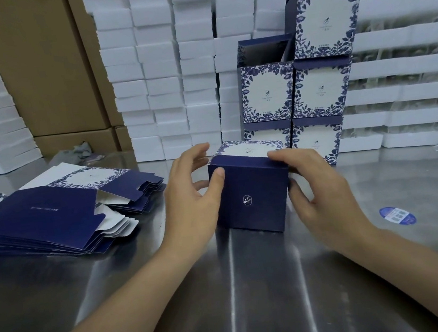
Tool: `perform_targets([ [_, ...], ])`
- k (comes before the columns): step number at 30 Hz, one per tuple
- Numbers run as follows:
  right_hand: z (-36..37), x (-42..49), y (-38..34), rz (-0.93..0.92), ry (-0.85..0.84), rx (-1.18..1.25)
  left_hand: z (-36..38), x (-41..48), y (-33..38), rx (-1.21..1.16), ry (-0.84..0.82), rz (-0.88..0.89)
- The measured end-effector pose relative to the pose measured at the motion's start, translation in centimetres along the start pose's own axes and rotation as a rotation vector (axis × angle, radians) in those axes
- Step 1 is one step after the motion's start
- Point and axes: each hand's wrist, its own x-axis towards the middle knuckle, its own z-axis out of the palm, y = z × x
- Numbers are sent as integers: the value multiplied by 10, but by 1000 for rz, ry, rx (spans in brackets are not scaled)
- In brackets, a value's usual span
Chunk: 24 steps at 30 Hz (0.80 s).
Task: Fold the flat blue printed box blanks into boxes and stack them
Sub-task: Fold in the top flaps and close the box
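Steel table (pixel 256 286) | folded box (pixel 250 198): floral face up, logo side toward wearer | left hand (pixel 189 203), right hand (pixel 324 193) grip its sides

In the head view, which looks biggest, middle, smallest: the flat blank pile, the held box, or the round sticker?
Largest: flat blank pile.
Middle: held box.
Smallest: round sticker.

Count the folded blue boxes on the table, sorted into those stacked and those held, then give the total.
Stacked boxes: 5
Held box, gripped by the left hand and the right hand: 1
Total: 6
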Motion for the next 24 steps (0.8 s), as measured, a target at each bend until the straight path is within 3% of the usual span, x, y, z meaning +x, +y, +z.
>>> perform_targets([
  [4, -1, -1, -6, -63, 9, -10, 1, 3, 5, -70, 46, -60],
  [10, 6, -1, -22, -286, 18, -108, -3, 2, 32, 55, 112, 106],
  [14, 10, -2, -28, -361, 13, -219, -1, -6, 49, 208, 10, 337],
  [16, 11, -1, -32, -346, -6, -222, 2, -9, 50, 129, -92, 381],
  [20, 8, -1, -37, -208, 17, -210, 8, -8, 49, -52, -233, 296],
  [24, 10, -1, -39, 233, 122, -58, 10, -10, 38, 189, -193, 273],
])
